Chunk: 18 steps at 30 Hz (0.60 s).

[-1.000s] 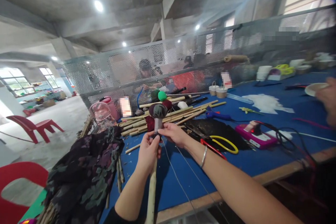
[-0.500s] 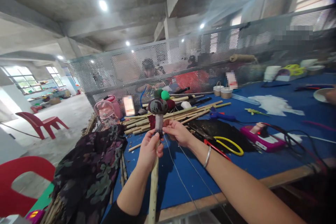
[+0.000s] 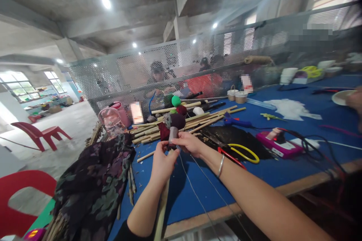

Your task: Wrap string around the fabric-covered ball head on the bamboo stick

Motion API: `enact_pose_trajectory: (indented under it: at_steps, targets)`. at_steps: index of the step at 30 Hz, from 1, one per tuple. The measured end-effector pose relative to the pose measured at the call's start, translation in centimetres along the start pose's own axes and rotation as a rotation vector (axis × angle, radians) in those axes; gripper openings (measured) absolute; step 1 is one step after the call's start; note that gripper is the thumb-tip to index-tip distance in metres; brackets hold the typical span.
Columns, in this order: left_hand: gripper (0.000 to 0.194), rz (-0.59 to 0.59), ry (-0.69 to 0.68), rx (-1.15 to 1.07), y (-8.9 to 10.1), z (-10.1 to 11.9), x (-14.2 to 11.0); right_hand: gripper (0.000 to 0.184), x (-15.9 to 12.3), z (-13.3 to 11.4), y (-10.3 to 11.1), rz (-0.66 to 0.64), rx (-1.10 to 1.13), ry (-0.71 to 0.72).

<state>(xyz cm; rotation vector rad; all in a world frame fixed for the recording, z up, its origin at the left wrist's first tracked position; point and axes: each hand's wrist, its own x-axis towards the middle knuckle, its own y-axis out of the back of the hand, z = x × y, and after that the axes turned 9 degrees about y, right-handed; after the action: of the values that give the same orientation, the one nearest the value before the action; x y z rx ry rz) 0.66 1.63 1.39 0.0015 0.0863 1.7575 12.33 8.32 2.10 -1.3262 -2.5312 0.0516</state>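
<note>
A pale wooden stick [image 3: 161,209] with a ball-shaped head [image 3: 177,121] in dark patterned cloth leans away from me over the table. Grey thread is wound round the neck [image 3: 173,132] below that head. My left hand [image 3: 163,163] is closed around the stick just under the winding. Close against the neck, my right hand [image 3: 190,144] pinches a thin grey string [image 3: 189,180], whose strands hang down past the table's front edge. The exact spot under the fingers is hidden.
Sticks [image 3: 210,120] lie behind my hands. Yellow-and-red-handled shears [image 3: 246,154] rest on black cloth at right, near a purple power strip [image 3: 278,147] with cables. Dark patterned fabric [image 3: 93,180] drapes at left. A perforated metal screen [image 3: 110,79] stands behind; a person sits beyond it.
The stick's head has tipped away and to the right, and its lower end has swung left. My left hand has turned, its thumb now nearer my right fingers. The view has shifted slightly.
</note>
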Motion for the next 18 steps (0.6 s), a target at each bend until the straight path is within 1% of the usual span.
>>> enact_pose_trajectory:
  at_steps: [3, 6, 8, 10, 13, 16, 18]
  targets:
    - [0.033, 0.032, -0.033, -0.030, 0.2, -0.3, 0.4, 0.031, -0.1, -0.1, 0.2, -0.009, -0.067, 0.043]
    - [0.031, 0.018, -0.032, -0.121, 0.8, -0.3, 0.9, 0.027, 0.0, 0.1, 0.9, 0.040, -0.109, 0.064]
    - [0.032, -0.019, -0.031, -0.175, 1.0, 0.0, 1.0, 0.026, 0.1, 0.3, 1.2, 0.084, -0.082, 0.070]
    - [0.032, -0.083, -0.019, -0.248, 1.1, 0.4, 1.0, 0.026, 0.2, 0.4, 1.2, 0.103, -0.027, 0.069]
    - [0.033, -0.173, 0.038, -0.397, 1.1, 0.9, 0.8, 0.026, 0.3, 0.4, 0.9, 0.078, 0.055, 0.059]
    - [0.034, -0.238, 0.137, -0.514, 1.0, 1.2, 0.7, 0.026, 0.3, 0.3, 0.8, 0.050, 0.103, 0.056]
    - [0.033, -0.274, 0.203, -0.576, 1.0, 1.2, 0.5, 0.026, 0.2, 0.2, 0.9, 0.029, 0.130, 0.079]
